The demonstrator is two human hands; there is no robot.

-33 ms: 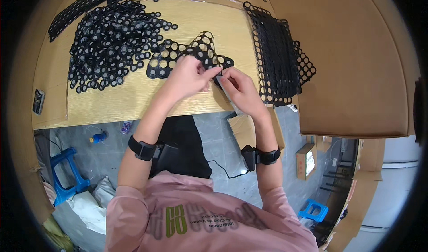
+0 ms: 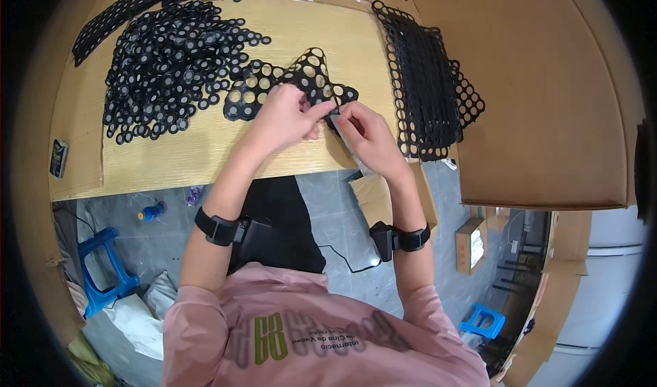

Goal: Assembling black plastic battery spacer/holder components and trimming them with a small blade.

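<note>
A black perforated sheet (image 2: 315,65) with rows of round holes lies crumpled on the table, some holes still filled with discs. My left hand (image 2: 286,117) is closed on its near edge, the index finger stretched toward my right hand. My right hand (image 2: 369,135) pinches at the sheet's right end, thumb and fingertips together; exactly what sits between them is too small to tell. A pale flat strip (image 2: 347,137) shows beside the right thumb, partly hidden by that hand. Left of the sheet spreads a big heap of black rings with grey centres (image 2: 171,65).
Stacked perforated black sheets (image 2: 428,86) lie at the table's right, more strips (image 2: 123,17) along the far left edge. Cardboard walls (image 2: 540,99) enclose the table. A small dark packet (image 2: 59,158) is at the left. An open carton (image 2: 424,195) stands below the near edge; blue stools (image 2: 102,264) stand on the floor.
</note>
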